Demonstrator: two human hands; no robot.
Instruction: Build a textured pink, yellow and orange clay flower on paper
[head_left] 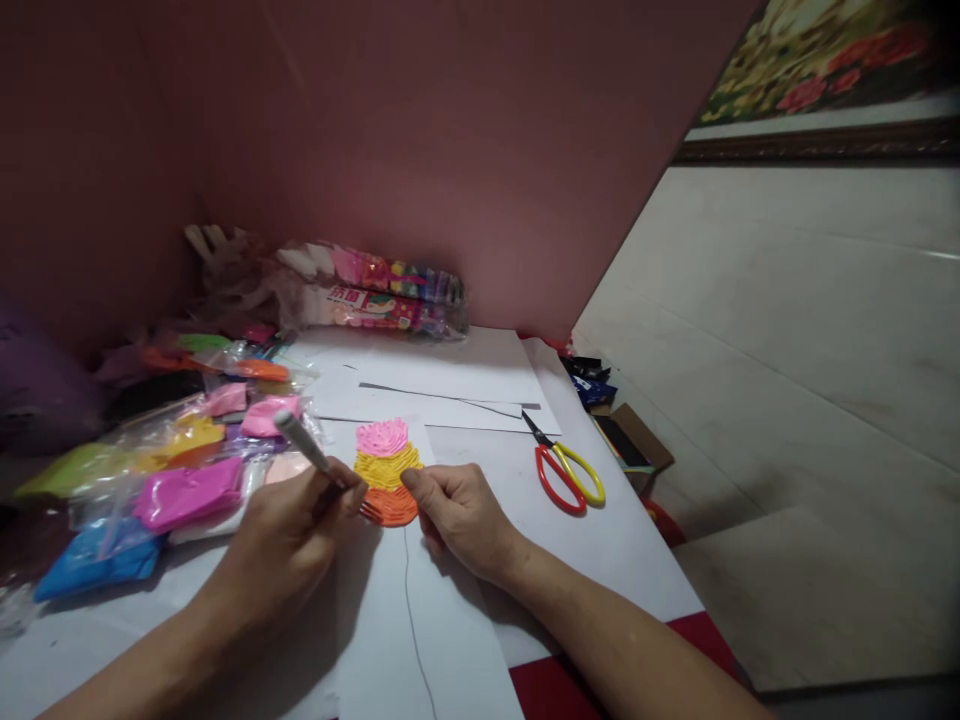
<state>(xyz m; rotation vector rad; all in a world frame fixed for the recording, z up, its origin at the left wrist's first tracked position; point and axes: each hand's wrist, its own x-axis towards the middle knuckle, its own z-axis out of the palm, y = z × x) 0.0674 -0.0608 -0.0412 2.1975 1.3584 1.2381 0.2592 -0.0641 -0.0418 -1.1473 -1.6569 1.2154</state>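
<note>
My left hand (304,515) is closed round a fork with a pale handle (300,437). Its tines point down at the left edge of the orange clay (396,508). Above that lie ridged bands of yellow clay (386,467) and pink clay (382,436), all on a white paper strip (442,640) with a thin drawn line running down it. My right hand (465,515) is at the right side of the bands, thumb on the clay's edge and fingers curled in. Whatever those fingers may hold is hidden.
Scissors with red and yellow handles (566,475) lie on the right. Cut white paper sheets (442,405) are behind the clay. Plastic bags of coloured clay (191,492) crowd the left. Wrapped clay packs (375,295) rest against the pink wall. A cardboard box (637,440) stands beyond the table's right edge.
</note>
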